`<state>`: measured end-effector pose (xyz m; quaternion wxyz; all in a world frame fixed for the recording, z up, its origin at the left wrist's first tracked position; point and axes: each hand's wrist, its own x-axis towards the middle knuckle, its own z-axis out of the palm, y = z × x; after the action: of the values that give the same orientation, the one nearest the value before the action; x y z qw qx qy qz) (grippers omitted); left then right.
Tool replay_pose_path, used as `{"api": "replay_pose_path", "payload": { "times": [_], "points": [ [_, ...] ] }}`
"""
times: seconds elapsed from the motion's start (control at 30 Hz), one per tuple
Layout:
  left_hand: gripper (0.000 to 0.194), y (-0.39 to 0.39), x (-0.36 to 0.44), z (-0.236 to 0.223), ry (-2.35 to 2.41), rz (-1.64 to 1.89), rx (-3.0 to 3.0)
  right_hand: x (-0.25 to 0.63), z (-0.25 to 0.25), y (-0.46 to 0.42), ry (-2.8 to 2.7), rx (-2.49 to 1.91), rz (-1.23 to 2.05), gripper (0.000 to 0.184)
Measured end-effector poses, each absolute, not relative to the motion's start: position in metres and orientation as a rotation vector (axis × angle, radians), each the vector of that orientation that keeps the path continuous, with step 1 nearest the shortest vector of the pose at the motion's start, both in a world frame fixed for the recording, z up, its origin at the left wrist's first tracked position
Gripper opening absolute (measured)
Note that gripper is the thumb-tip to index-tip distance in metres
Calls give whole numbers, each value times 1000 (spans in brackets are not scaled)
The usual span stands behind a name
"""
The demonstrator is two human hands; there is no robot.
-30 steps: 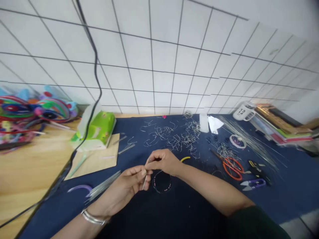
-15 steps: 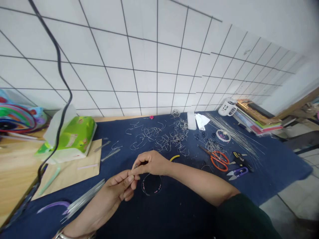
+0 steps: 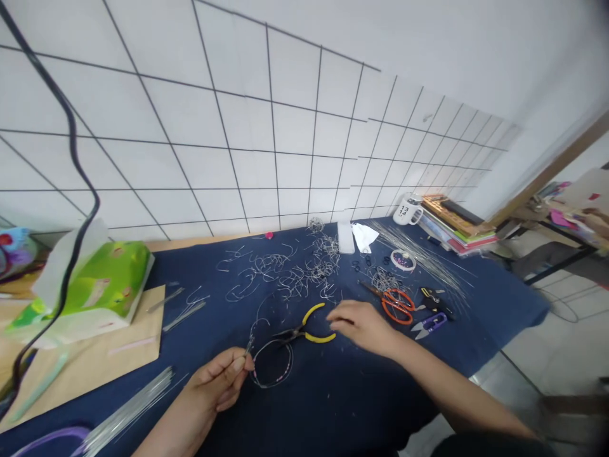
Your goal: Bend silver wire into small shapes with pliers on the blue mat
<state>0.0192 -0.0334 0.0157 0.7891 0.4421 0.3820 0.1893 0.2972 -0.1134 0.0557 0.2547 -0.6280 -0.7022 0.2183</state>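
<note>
In the head view, pliers with yellow handles (image 3: pixel 295 332) lie on the blue cloth (image 3: pixel 352 397) that covers the surface, their handles spread apart and pointing to the right. To the left of the pliers and a little nearer the person, the left hand (image 3: pixel 223 379) has its grip pressed together, pinching a thin twisted wire (image 3: pixel 250 344) between thumb and fingers. A wire loop with small pink beads (image 3: pixel 280 379) is just beside those fingertips, its far edge at the tips of the pliers. The right hand (image 3: pixel 364 325) is just right of the pliers' handles, fingers bent toward them; whether its grip is closed or holding anything, I cannot tell. Beyond the pliers lie tangled wire clippings (image 3: pixel 314 273). To their right, past the right hand, are orange scissors (image 3: pixel 386 297) and purple snips (image 3: pixel 436 322), with a white mug (image 3: pixel 405 211) and stacked books (image 3: pixel 457 225) farther back. Well to the left of the pliers, a green tissue pack (image 3: pixel 111 279) rests on a wooden board (image 3: pixel 145 317), and a bundle of straight wires (image 3: pixel 128 412) lies nearer the person.
</note>
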Motion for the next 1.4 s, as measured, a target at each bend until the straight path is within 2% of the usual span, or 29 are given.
{"api": "replay_pose_path", "payload": {
  "times": [0.17, 0.37, 0.43, 0.63, 0.77, 1.1, 1.4],
  "points": [
    [26, -34, 19, 13, 811, 420, 896, 398, 50, -157, -1532, -2241, 234, 24],
    [20, -33, 20, 14, 827, 421, 866, 446, 32, -139, -1396, -2417, 186, 62],
    [21, -32, 20, 13, 815, 418, 864, 446, 27, -124, -1421, -2426, 206, 68],
    [23, -28, 18, 13, 813, 429, 863, 447, 26, -102, -1483, -2407, 319, 31],
    [22, -26, 18, 15, 833, 424, 848, 452, 38, -102, -1483, -2326, 360, 18],
    [28, -23, 19, 2, 817, 454, 827, 447, 105, -91, -1409, -2060, 545, 15],
    [23, -26, 19, 17, 854, 436, 831, 347, 94, -16, -1603, -1736, 888, 18]
  ]
}}
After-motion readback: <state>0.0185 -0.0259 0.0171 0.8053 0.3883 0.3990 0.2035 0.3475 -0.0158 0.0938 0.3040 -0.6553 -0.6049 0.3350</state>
